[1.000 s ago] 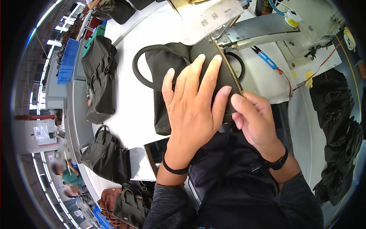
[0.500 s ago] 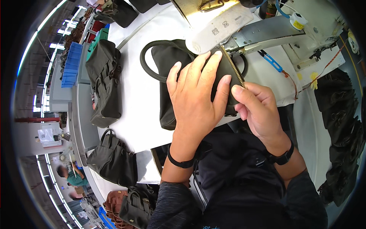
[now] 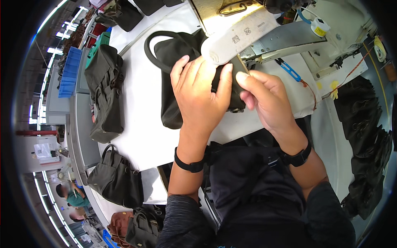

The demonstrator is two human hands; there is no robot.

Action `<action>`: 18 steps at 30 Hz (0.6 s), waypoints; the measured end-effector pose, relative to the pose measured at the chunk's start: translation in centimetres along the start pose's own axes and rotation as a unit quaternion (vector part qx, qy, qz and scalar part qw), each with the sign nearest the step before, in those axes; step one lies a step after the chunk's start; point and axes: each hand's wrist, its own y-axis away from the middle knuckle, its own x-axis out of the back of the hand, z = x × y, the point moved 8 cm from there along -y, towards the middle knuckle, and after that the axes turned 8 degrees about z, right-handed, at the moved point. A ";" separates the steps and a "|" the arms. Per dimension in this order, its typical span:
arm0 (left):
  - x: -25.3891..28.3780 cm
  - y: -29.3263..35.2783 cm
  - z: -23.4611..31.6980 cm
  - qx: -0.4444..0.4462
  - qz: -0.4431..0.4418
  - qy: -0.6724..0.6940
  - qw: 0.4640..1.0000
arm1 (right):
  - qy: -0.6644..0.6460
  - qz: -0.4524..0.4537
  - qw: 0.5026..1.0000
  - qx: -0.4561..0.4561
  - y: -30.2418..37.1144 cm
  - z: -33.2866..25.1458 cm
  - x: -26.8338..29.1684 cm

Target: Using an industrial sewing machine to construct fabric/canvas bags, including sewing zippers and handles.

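Note:
A dark olive handbag [image 3: 170, 109] lies on the white table under the head of a sewing machine [image 3: 289, 39]. My left hand [image 3: 197, 93] rests flat on the bag, its fingers spread and the fingertips close to the machine's pale cover plate [image 3: 237, 37]. Thumb and fingers of my right hand [image 3: 271, 99] pinch the bag's edge at the end of a brass-toothed zipper [image 3: 243, 64]. A short length of the zipper shows between the right thumb and the machine; the stitching spot is hidden under the plate. One looped handle [image 3: 149, 51] stands out at the bag's left.
Blue-handled thread snips [image 3: 289, 69] lie right of the machine bed. More dark handbags [image 3: 106, 93] stand along the table's left side, with another bag [image 3: 118, 177] nearer me. Dark pieces [image 3: 364, 144] hang in a pile at right. Co-workers [image 3: 76, 196] are far left.
Both hands and the handbag have moved away from me, toward the machine. Less of the zipper shows in front of the right thumb. The whole view has shifted slightly.

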 end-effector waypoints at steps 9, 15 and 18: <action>0.4 1.1 0.2 0.013 0.040 0.052 0.998 | 0.051 -0.011 0.998 0.037 -1.8 -0.5 -0.7; 1.0 3.7 2.3 -0.010 0.033 0.086 0.996 | 0.086 -0.066 0.993 0.057 -2.0 -1.1 -0.6; 0.3 4.2 1.8 0.009 0.008 0.050 0.999 | 0.121 -0.031 0.991 0.058 -2.0 -1.6 0.6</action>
